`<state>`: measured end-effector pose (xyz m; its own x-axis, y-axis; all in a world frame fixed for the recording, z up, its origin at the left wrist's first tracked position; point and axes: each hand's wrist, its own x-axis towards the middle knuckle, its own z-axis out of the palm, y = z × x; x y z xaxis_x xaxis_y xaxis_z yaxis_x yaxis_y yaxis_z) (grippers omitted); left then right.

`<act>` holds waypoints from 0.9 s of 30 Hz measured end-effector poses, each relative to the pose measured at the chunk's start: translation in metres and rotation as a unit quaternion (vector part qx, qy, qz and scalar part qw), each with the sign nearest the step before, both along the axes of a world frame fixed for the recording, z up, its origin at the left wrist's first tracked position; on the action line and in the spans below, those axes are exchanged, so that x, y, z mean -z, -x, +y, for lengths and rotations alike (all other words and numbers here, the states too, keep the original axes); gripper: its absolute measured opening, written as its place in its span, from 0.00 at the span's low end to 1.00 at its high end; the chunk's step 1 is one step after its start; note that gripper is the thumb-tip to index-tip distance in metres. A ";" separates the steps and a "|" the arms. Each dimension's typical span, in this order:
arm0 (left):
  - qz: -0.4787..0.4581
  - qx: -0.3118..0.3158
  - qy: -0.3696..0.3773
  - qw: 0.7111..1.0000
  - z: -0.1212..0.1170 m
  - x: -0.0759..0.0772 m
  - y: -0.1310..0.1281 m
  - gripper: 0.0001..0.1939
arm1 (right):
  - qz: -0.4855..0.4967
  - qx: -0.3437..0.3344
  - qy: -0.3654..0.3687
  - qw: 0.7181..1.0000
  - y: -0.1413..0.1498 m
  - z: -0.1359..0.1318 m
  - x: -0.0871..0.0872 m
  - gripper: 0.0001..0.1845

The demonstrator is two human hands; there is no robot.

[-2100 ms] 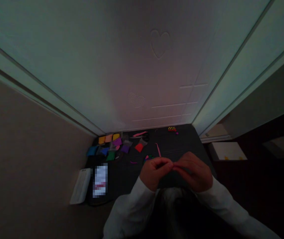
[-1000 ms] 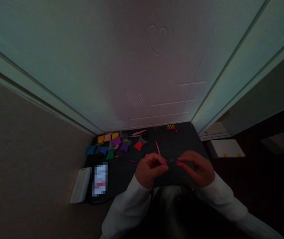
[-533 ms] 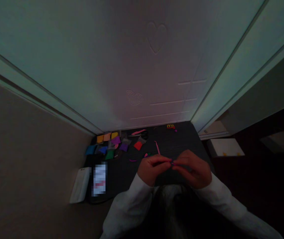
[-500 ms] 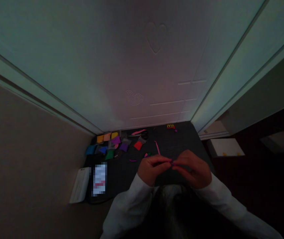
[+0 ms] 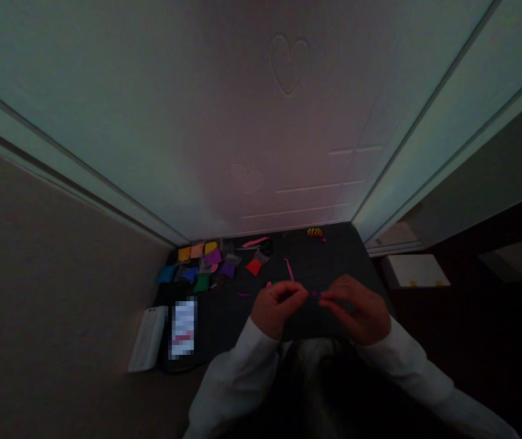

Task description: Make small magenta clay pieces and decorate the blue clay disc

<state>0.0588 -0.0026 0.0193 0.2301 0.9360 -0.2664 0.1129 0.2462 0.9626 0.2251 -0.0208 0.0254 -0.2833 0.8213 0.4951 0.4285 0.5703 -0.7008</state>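
- Left hand (image 5: 279, 310): grip pinched; contents unclear.
- Right hand (image 5: 359, 311): grip pinching small purple piece (image 5: 314, 294), apparently unfinished.
- Thin purple strip (image 5: 244, 295): lying left on dark surface (image 5: 341, 259), apparently formed.

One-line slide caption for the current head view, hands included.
Left hand and right hand nearly meet over a dark tabletop, purple piece between them, pink tool and red packet beyond.

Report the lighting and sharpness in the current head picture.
Head view: dim, with the table nearly black; head view: the bright rectangle is broken into coarse pixels; head view: the purple bit at the right hand is too small and soft to make out.
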 end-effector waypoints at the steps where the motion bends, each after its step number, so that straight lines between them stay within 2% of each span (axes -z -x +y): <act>1: -0.008 -0.012 0.001 1.000 0.000 0.003 0.001 0.09 | 0.005 0.004 0.005 1.000 -0.001 0.000 -0.001 0.13; 5: -0.034 -0.052 0.019 0.998 0.001 0.010 0.003 0.10 | 0.013 0.013 0.013 1.000 -0.002 0.001 -0.001 0.12; 10: -0.102 -0.054 0.068 0.991 0.000 0.012 0.001 0.13 | 0.015 0.016 0.016 1.000 -0.002 0.001 0.001 0.11; 20: -0.209 -0.081 0.105 0.969 -0.002 0.018 0.001 0.12 | 0.015 0.021 0.035 0.999 -0.003 0.001 0.003 0.12; 27: -0.215 -0.097 0.107 0.966 -0.001 0.019 0.002 0.12 | 0.036 0.037 0.102 0.993 -0.003 -0.001 0.007 0.11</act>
